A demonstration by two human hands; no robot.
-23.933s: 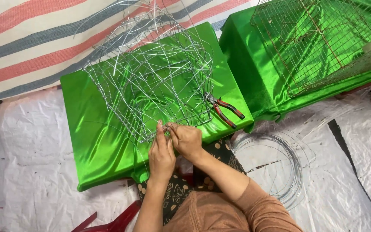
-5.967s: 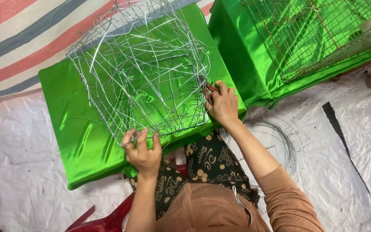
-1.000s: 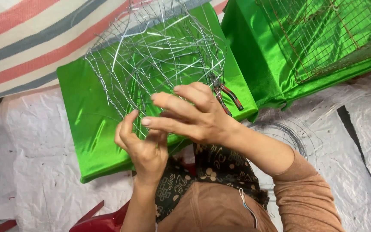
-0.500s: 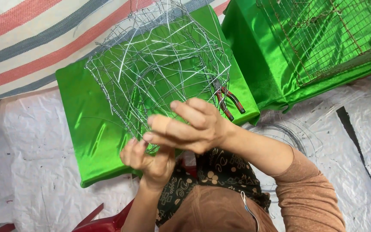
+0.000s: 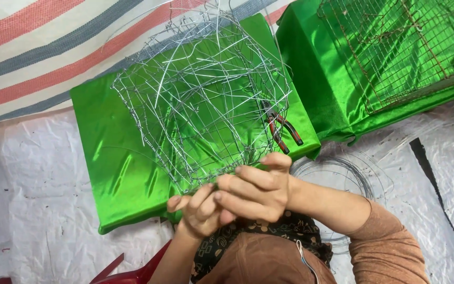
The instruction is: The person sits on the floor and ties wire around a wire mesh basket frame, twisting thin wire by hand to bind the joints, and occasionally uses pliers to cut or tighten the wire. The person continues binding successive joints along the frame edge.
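A tangled silver wire frame (image 5: 200, 100), basket-shaped, stands on a block draped in shiny green cloth (image 5: 111, 173). Both hands meet at the frame's near bottom edge. My left hand (image 5: 198, 210) pinches the wire there with its fingers curled. My right hand (image 5: 256, 192) lies over the left one, fingers bent around the same stretch of wire. Red-handled pliers (image 5: 282, 129) lie on the cloth just right of the frame, apart from both hands.
A second green-draped block (image 5: 321, 84) at the right carries a rusty wire mesh cage (image 5: 400, 47). A coil of wire (image 5: 342, 179) lies on the white plastic sheet (image 5: 32, 210). A striped tarp (image 5: 43, 47) spreads behind. A red plastic piece (image 5: 132, 271) shows at the bottom.
Both hands have dropped lower and closed together at the frame's near edge. The frame has settled back and tilted a little away from me.
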